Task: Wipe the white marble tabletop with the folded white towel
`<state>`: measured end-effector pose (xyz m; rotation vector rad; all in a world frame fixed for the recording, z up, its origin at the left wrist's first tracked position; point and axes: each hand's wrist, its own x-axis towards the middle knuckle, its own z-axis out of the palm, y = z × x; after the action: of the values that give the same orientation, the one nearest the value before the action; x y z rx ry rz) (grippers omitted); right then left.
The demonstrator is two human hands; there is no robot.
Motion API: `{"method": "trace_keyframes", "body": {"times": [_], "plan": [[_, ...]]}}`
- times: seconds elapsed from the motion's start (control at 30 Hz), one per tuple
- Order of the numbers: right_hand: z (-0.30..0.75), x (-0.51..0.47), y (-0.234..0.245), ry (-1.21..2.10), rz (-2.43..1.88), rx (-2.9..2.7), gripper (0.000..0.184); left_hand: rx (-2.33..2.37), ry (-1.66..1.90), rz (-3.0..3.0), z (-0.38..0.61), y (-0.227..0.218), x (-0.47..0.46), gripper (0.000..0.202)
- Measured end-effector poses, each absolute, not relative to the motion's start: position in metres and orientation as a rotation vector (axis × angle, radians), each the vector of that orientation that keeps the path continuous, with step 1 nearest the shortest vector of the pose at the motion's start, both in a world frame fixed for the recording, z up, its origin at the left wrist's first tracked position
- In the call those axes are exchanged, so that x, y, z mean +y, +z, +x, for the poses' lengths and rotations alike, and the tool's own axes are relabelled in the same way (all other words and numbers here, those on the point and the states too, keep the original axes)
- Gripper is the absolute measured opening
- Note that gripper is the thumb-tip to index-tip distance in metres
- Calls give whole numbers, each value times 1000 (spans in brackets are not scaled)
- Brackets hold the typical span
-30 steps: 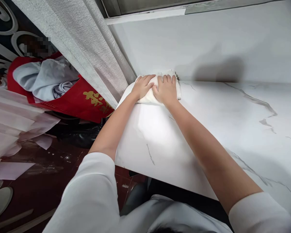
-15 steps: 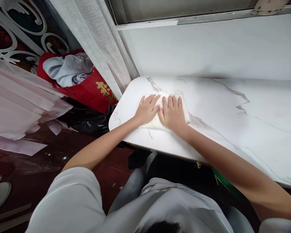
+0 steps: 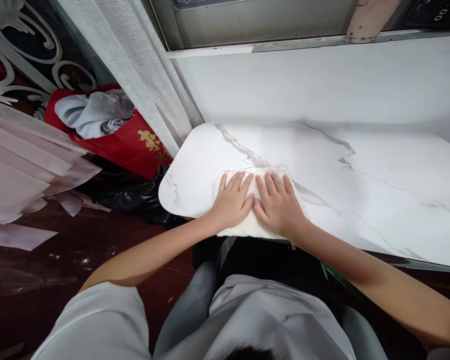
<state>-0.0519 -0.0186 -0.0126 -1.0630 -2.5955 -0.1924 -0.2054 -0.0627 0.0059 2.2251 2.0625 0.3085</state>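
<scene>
A cream-white cloth (image 3: 253, 227) lies flat on the white marble-patterned tabletop (image 3: 360, 200), with its near side at the table's front edge. My left hand (image 3: 232, 200) rests palm down on the left part of the cloth, fingers stretched out and pointing away from me. Beside it, my right hand (image 3: 279, 202) presses flat on the right part, its fingers slightly spread. The two thumbs almost touch in the middle. Much of the cloth is hidden under both hands.
A red bag (image 3: 123, 145) holding pale crumpled fabric (image 3: 97, 112) stands left of the table, beside a light grey curtain (image 3: 131, 60). Black plastic (image 3: 135, 197) lies below the bag. Pink fabric (image 3: 26, 165) hangs at far left. A white wall (image 3: 303, 85) borders the table's back.
Both hands have slid the cloth across the tabletop toward me, from near the middle of its depth to the front edge. The camera view has also shifted somewhat to the right.
</scene>
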Motion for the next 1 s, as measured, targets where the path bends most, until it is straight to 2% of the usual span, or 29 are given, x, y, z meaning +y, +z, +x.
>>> {"method": "trace_keyframes", "body": {"times": [0.57,0.8,1.0], "plan": [[-81,197,-8,47,-1318,-2533,61,1947,493,2272,-237,-3,168,49],[-78,227,-7,67,-1378,-2445,56,1943,570,2280,-231,-4,207,48],[-75,222,-11,55,-1366,-2436,58,1946,488,2277,-227,-3,200,52]]}}
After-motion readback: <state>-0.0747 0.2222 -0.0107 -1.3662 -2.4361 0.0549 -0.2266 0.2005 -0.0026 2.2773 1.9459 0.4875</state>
